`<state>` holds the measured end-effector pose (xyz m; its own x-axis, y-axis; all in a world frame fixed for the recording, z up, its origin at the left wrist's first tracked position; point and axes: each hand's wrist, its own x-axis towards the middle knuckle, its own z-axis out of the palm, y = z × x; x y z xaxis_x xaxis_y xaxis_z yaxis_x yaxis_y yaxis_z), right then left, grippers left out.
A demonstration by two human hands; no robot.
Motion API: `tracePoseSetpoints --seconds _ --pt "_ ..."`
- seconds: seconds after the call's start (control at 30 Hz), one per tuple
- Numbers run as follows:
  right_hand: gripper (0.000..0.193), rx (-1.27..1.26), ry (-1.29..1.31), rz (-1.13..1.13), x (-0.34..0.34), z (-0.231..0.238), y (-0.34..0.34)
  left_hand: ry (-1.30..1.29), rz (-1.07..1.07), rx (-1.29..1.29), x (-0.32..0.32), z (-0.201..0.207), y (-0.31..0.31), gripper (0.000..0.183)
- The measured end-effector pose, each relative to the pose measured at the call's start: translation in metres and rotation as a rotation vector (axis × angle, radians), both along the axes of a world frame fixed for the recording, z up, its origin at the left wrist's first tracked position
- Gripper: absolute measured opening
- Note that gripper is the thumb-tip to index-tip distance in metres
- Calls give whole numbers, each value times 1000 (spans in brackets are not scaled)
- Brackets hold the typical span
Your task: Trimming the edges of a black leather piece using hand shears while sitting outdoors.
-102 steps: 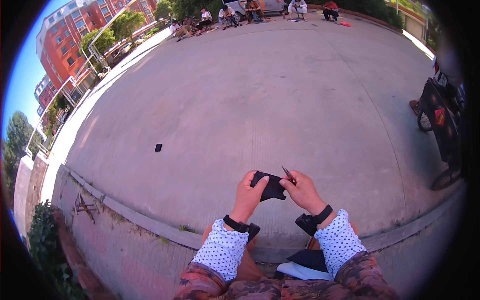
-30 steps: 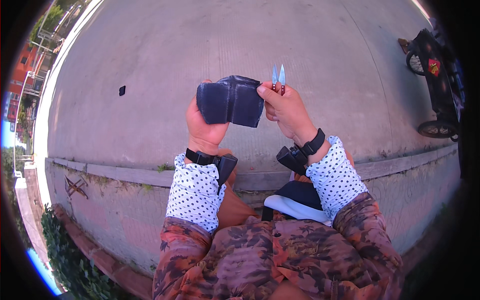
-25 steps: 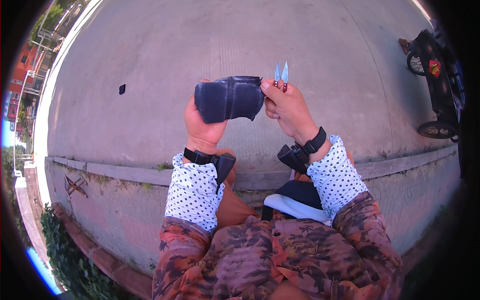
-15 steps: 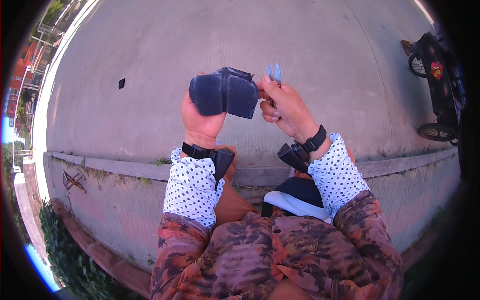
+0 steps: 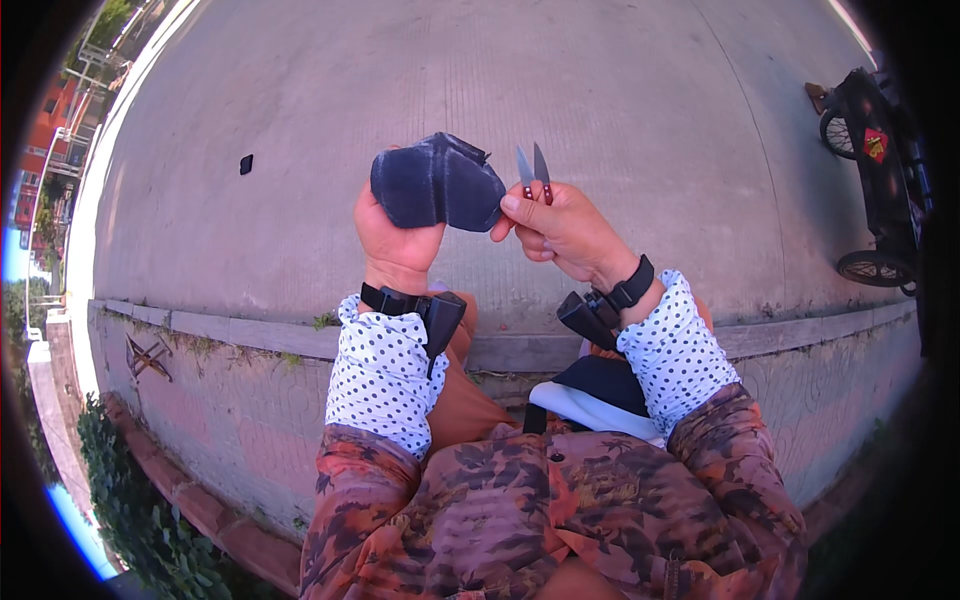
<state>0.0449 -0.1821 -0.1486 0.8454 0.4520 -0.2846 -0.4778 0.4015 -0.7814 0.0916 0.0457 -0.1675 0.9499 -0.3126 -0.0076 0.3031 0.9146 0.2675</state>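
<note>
Out in front of me, my left hand [image 5: 396, 240] holds a dark blue stitched fabric piece [image 5: 412, 188] from underneath. The piece has rounded sides, a raised seam down the middle and a loose flap at its upper right; most of my left fingers are hidden beneath it. In my right hand [image 5: 560, 228] is a small pair of scissors [image 5: 533, 178], its two pointed blades up and spread, with riveted reddish-brown handles partly covered by my fingers. My right thumb and fingertips meet the right edge of the fabric piece.
Concrete pavement [image 5: 640, 110] stretches ahead, with a small black object [image 5: 246, 164] lying on it. A black wheeled cart [image 5: 872, 170] stands at the far right. A stone curb [image 5: 800, 328] crosses below my hands; a small folding stool [image 5: 148, 355] is at left.
The fabric piece and my left hand have shifted slightly left. My right hand has tilted, moving the scissors left and lower, so their riveted handles now show.
</note>
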Motion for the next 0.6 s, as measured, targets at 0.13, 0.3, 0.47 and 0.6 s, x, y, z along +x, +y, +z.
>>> tracePoseSetpoints --seconds 0.13,0.3,0.47,0.6 --pt "17 -79 -18 -12 0 1 -1 16 11 5 0 2 -1 31" --pt "19 -123 -41 -52 -1 3 -2 47 77 107 -2 8 -3 27" --pt "19 56 29 -220 3 -4 -10 65 79 96 -5 11 -4 28" --pt "22 -2 80 -134 1 4 -9 63 76 108 -6 12 -4 28"
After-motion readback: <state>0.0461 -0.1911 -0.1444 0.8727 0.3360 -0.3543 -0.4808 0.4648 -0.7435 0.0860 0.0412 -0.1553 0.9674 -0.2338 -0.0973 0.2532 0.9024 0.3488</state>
